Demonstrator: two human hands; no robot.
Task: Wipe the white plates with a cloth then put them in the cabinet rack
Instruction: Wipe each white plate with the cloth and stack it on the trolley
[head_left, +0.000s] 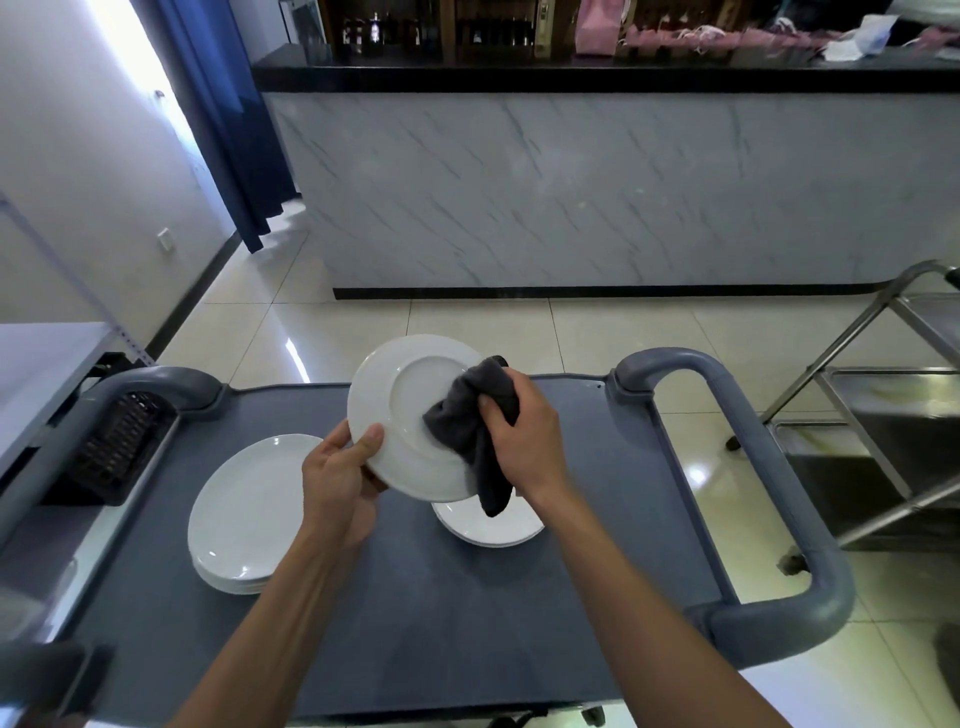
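Left hand grips a white plate by its lower-left rim, thumb on the face toward the camera (the underside, foot ring showing), plate tilted up above the grey cart. Right hand clutches a dark grey cloth, pressed vs. the plate's centre. Two plate stacks on the cart: left stack, and smaller stack just under the held plate.

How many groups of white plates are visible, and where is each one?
3. One plate is held up in the hands. A stack of oval plates lies left on the cart. A round stack lies beneath the held plate, partly hidden.
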